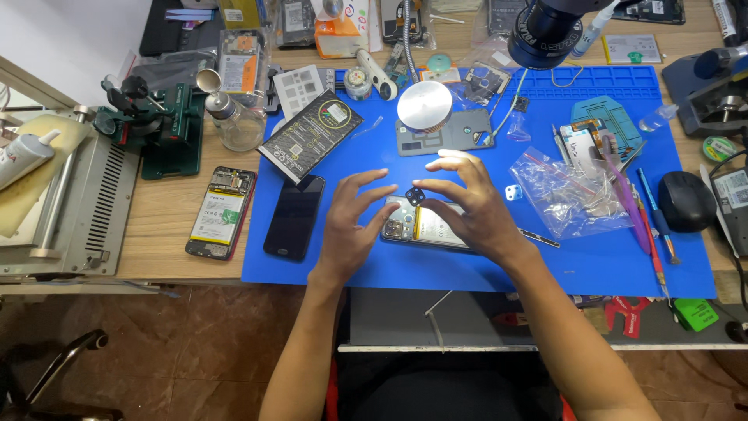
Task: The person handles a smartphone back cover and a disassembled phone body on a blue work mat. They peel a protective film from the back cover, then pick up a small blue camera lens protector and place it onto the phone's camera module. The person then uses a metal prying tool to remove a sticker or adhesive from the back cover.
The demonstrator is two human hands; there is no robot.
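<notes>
Just above the opened phone (425,226), the left hand (352,222) and right hand (467,204) pinched a small black camera part (415,195) between fingertips; judged loosely held, it could slip onto the blue mat (499,265).

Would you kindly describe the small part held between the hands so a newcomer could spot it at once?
Start at the blue mat; near its middle, both hands meet over an opened phone. Pinched between the left hand and the right hand is a small black part with round holes, the only piece held above the mat.
</notes>
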